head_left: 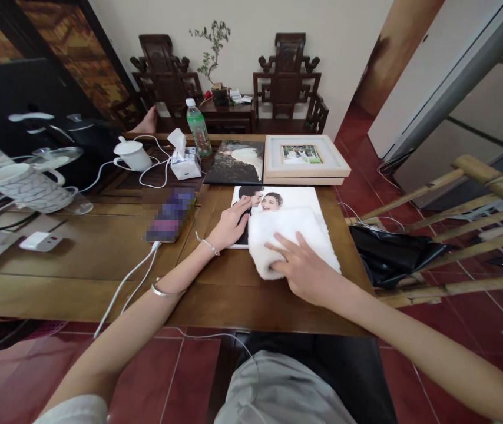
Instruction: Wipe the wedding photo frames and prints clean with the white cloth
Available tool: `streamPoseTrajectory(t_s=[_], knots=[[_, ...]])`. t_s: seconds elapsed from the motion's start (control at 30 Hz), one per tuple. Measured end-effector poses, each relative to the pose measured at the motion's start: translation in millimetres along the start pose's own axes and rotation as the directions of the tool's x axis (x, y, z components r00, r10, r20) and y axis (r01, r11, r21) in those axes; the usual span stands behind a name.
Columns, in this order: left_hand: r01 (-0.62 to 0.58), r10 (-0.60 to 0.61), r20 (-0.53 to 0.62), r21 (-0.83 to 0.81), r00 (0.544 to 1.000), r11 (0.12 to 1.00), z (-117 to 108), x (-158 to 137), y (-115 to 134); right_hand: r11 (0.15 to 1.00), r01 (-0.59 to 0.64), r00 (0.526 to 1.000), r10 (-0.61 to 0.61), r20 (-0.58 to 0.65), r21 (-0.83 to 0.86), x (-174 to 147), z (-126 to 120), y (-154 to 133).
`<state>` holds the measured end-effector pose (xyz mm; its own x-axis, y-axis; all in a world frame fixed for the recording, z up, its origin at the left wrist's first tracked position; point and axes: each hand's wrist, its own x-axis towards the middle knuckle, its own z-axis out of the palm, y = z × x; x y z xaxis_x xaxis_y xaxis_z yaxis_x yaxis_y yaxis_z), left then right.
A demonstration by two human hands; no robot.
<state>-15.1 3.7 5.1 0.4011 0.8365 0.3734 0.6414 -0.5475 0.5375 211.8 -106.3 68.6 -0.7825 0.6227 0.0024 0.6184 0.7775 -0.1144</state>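
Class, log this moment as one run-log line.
left hand: flat on photo print edge | right hand: pressing white cloth on print | table: phone, tissue box, bottle

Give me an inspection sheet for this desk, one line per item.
Surface: wooden table, bare at its near edge.
Job's things: photo print lies flat; white cloth lies on it.
Clutter: tissue box, green bottle, white teapot, patterned mug, dark photo, framed picture, phone, white adapter.
Grippers: left hand flat on the print's left edge; right hand pressing the cloth.
Cables: white cable runs from the phone off the near edge.
Surroundings: two carved chairs, potted plant, bamboo rack at right.
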Motion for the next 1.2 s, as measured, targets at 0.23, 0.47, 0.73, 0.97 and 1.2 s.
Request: streamPoseTrajectory(t_s=[0.23, 0.47, 0.73, 0.97, 1.2], knots=[[-0.017, 0.017, -0.003, -0.009, 1.0, 1.0, 1, 0, -2, 0.991, -0.098, 0.994, 0.102, -0.043, 0.087, 0, -13, 25], [-0.039, 0.029, -0.101, -0.095, 0.994, 0.995, -3, -2, 4, 0.968, -0.247, 0.967, 0.244, -0.075, -0.035, 70, -20, 57], [0.001, -0.125, -0.311, -0.37, 0.942, 0.929, -8, -2, -1, 0.99, 0.138, 0.988, -0.138, -0.065, -0.004, 68, 3, 16], [-0.038, 0.024, -0.165, -0.082, 0.986, 0.996, -3, -2, 10, 0.985, 0.154, 0.988, -0.154, 0.001, 0.083, -6, -8, 13], [-0.111, 0.11, -0.064, 0.001, 0.992, 0.994, -4, -2, 16, 0.979, -0.194, 0.974, 0.201, -0.108, 0.069, 4, -23, 61]])
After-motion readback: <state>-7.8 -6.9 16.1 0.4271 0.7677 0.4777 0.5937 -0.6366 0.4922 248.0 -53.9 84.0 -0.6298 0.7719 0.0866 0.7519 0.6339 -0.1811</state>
